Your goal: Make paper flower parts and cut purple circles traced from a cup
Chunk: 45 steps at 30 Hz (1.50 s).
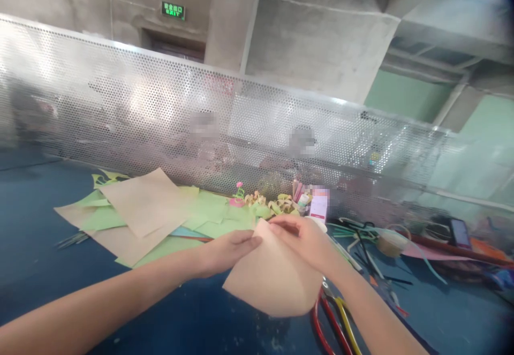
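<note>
Between my hands is a beige sheet of paper (277,280), bowed into a curve above the blue table. My left hand (233,249) pinches its upper left edge, thumb on the near face. At the top corner, the fingers of my right hand (301,237) are closed on the same paper. Scissors with red handles (331,317) lie just below my right wrist, partly covered by the paper and forearm; a yellow handle (348,325) shows beside them.
Green sheets (209,208) and beige sheets (140,199) are piled at the left. Paper curls (281,205), a small pink flower (239,184) and a phone (319,205) stand behind my hands. Cluttered strips (369,248) and a tape roll (391,242) lie right. A perforated metal screen (257,114) runs along the back.
</note>
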Tool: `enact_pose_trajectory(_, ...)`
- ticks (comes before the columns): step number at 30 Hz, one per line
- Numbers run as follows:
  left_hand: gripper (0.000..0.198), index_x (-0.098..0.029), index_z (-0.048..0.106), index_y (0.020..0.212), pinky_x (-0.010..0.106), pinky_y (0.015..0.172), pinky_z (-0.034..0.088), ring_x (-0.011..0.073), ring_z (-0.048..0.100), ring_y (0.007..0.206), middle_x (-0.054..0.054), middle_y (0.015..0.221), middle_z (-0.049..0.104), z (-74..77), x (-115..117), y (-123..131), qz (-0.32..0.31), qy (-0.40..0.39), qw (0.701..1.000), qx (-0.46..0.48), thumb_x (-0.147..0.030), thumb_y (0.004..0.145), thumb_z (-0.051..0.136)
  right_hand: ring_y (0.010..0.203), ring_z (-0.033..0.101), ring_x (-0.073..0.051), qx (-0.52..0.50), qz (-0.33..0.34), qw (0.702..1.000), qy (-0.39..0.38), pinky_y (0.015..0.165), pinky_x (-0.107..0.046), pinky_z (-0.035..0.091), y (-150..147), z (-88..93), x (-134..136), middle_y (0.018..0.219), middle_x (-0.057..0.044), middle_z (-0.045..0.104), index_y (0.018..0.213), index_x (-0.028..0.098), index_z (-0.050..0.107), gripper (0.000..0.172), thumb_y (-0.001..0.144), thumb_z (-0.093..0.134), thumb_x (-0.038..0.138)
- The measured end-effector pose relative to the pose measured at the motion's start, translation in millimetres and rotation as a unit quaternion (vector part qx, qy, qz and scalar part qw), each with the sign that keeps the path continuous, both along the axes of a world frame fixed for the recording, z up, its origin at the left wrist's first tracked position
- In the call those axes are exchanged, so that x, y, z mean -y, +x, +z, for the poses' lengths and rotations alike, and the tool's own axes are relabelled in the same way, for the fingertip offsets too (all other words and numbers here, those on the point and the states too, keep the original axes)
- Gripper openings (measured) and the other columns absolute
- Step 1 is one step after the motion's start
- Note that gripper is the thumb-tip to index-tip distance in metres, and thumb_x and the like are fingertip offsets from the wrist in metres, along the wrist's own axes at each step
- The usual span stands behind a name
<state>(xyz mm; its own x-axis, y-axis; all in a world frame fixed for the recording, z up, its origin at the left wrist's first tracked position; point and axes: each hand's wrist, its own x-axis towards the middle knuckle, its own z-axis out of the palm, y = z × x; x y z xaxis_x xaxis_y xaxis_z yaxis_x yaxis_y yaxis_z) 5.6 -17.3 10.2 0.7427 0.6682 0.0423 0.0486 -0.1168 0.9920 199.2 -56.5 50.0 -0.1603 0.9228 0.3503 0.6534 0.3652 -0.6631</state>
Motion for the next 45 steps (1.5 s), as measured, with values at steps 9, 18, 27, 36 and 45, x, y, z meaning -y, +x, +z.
enact_pose_trajectory(9,0.041,-0.02,0.064,0.102,0.03,0.076,0.043,0.0258,0.059,0.095,0.008,0.101,0.066,24.3,12,-8,-0.03,0.017,0.999,-0.004,-0.052,0.084,0.045,0.082,0.065,-0.019,-0.03,-0.001,1.0,-0.004,0.075,-0.03,0.05,-2,12.7,9,0.087,-0.002,0.071,0.086,0.022,0.066,0.017,0.08,0.057,0.035)
enact_pose_trajectory(18,0.039,-0.018,0.062,0.075,0.022,0.053,0.033,0.0148,0.051,0.061,0.001,0.069,0.058,29.4,8,-13,-0.024,0.071,0.997,-0.037,-0.054,0.08,0.049,0.079,0.064,-0.018,-0.039,0.004,0.999,-0.019,0.072,-0.028,0.049,-7,19.0,15,0.081,-0.002,0.07,0.081,0.021,0.066,0.019,0.08,0.056,0.036)
enact_pose_trajectory(27,0.027,-0.016,0.06,0.081,0.021,0.061,0.038,0.0112,0.052,0.069,0.001,0.077,0.059,28.1,-7,-8,0.074,0.157,0.983,0.054,-0.043,0.076,0.061,0.075,0.065,-0.018,-0.009,0.002,1.0,-0.003,0.069,-0.028,0.05,-26,21.3,24,0.077,-0.001,0.071,0.078,0.022,0.07,0.015,0.079,0.056,0.029)
enact_pose_trajectory(36,0.017,-0.016,0.066,0.074,0.022,0.062,0.045,0.0128,0.058,0.071,0.002,0.075,0.064,34.6,-1,-13,0.118,0.25,0.96,0.047,-0.031,0.078,0.06,0.075,0.065,-0.015,0.024,-0.013,0.997,0.072,0.068,-0.022,0.048,-31,15.7,29,0.079,0.001,0.071,0.079,0.022,0.068,0.015,0.082,0.055,0.028)
enact_pose_trajectory(45,0.035,-0.016,0.064,0.093,0.02,0.054,0.043,0.0119,0.056,0.066,0.003,0.078,0.063,42.8,-5,-20,0.01,0.104,0.994,0.006,-0.047,0.075,0.061,0.074,0.063,-0.015,-0.046,-0.008,0.999,0.028,0.068,-0.024,0.046,-27,12.3,27,0.078,-0.002,0.07,0.077,0.019,0.066,0.018,0.081,0.057,0.033)
